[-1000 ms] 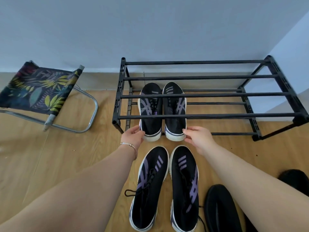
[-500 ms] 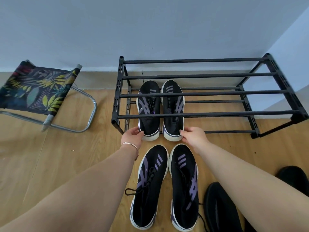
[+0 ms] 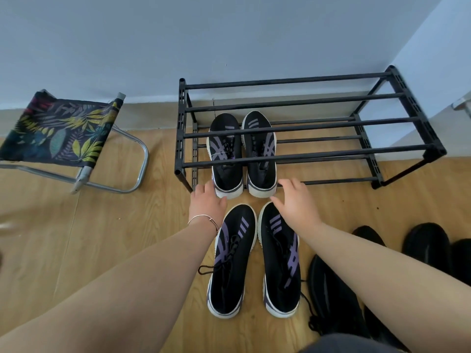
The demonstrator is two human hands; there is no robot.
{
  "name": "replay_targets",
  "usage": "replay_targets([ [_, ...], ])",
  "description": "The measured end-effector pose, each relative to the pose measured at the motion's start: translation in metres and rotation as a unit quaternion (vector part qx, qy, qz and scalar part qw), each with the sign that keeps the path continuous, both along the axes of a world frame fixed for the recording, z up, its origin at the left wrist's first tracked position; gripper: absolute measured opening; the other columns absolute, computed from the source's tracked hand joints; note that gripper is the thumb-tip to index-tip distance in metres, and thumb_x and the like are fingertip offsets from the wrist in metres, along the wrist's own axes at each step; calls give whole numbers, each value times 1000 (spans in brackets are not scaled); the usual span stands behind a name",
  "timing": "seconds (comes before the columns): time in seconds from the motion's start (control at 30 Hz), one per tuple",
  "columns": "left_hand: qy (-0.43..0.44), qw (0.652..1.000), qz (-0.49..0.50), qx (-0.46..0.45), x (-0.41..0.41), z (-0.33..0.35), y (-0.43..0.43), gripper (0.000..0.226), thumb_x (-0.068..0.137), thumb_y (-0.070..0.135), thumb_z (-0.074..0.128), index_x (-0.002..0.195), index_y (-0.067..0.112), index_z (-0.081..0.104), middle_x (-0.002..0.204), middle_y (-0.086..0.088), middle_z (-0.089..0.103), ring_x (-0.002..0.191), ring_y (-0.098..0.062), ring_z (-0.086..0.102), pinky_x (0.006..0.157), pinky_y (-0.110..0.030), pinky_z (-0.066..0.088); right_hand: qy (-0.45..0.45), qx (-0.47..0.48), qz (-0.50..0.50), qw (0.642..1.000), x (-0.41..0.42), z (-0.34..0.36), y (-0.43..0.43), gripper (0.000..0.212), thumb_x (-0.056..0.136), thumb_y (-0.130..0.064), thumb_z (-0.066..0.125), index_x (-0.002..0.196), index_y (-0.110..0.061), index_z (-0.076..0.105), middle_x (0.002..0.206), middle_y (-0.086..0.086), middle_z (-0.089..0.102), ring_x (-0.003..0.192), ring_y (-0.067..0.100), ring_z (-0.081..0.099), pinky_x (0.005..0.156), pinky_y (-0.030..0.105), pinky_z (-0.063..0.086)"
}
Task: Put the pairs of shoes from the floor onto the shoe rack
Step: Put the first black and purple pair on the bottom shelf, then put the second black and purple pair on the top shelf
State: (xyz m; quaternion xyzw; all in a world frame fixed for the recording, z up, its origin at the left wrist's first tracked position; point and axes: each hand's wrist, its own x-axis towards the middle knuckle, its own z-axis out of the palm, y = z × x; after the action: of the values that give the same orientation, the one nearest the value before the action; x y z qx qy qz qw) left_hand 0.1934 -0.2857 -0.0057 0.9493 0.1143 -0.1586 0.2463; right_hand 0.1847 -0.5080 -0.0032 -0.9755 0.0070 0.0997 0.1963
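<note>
A black two-tier shoe rack (image 3: 305,156) stands against the wall. One pair of black sneakers with purple stripes (image 3: 242,154) rests on its lower tier at the left, heels toward me. My left hand (image 3: 207,205) hovers by the left heel and my right hand (image 3: 295,202) by the right heel, both with fingers spread and holding nothing. A second matching pair of sneakers (image 3: 254,258) lies on the wooden floor just in front of the rack. Plain black shoes (image 3: 334,291) lie on the floor at the right.
A folding stool with a leaf-print seat (image 3: 61,133) stands to the left of the rack. More black shoes (image 3: 428,243) sit at the far right. A white wall corner lies right of the rack.
Both hands have let go of the heels of the pair on the rack and pulled back slightly with fingers spread. The pair sits a little deeper on the lower tier.
</note>
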Motion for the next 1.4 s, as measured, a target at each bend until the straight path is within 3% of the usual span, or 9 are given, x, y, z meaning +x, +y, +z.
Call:
replay_targets([
  [0.27,-59,949,-225,213,-31,33,-9,75,95,49,49,154,14,19,159,-10,28,146,-30,25,117,-43,27,-88,-185,131,970,-48,27,2,57,88,-45,60,133,-11,53,128,6,59,123,28,52,105,43,41],
  [0.47,-68,932,-271,233,-67,29,-5,70,89,45,60,145,11,35,147,-11,42,137,-31,38,111,-43,37,-57,-196,183,962,-81,27,-2,57,85,-40,66,132,-8,56,125,10,63,116,30,57,100,43,48],
  [0.77,29,935,-265,234,-125,-8,31,76,75,43,78,138,9,53,136,-17,58,122,-36,56,93,-46,53,55,-203,145,967,-163,-13,-30,53,78,-36,77,122,-10,65,110,7,69,98,27,64,80,40,56],
  [0.9,75,942,-250,212,-149,-26,39,68,96,41,53,153,17,24,153,-9,35,137,-30,38,105,-39,41,122,-180,100,971,-193,-31,-37,62,65,-37,88,116,-7,70,100,7,71,85,27,68,66,39,58],
  [0.97,123,960,-194,162,-153,-29,39,63,98,39,48,152,19,22,148,-7,37,131,-28,42,100,-36,44,152,-131,38,979,-200,-37,-34,62,79,-39,78,130,-8,61,112,7,67,97,26,65,76,37,57],
  [1.03,186,974,-110,76,-154,-32,38,59,100,36,46,151,18,25,143,-9,43,125,-30,47,97,-37,46,182,-65,-48,980,-202,-41,-32,59,95,-42,57,144,-12,43,131,5,58,121,25,52,96,35,48],
  [1.13,257,966,-35,-13,-158,-36,40,58,94,35,58,144,15,38,132,-11,57,116,-29,58,94,-36,48,200,-52,-88,974,-202,-48,-29,57,98,-45,49,145,-14,42,132,3,62,125,24,47,103,34,42],
  [1.27,299,952,11,-72,-167,-36,39,53,84,27,69,133,16,52,120,-4,68,106,-24,65,86,-31,53,254,-10,-97,962,-196,-45,-19,30,96,-39,54,116,-17,55,97,0,62,112,24,53,91,34,48],
  [1.4,311,933,93,-153,-168,-39,32,49,78,12,73,124,11,55,97,-4,68,91,-29,70,80,-38,60,269,76,-159,947,-195,-45,-12,22,90,-30,66,105,-17,57,101,0,64,97,19,61,82,28,46],
])
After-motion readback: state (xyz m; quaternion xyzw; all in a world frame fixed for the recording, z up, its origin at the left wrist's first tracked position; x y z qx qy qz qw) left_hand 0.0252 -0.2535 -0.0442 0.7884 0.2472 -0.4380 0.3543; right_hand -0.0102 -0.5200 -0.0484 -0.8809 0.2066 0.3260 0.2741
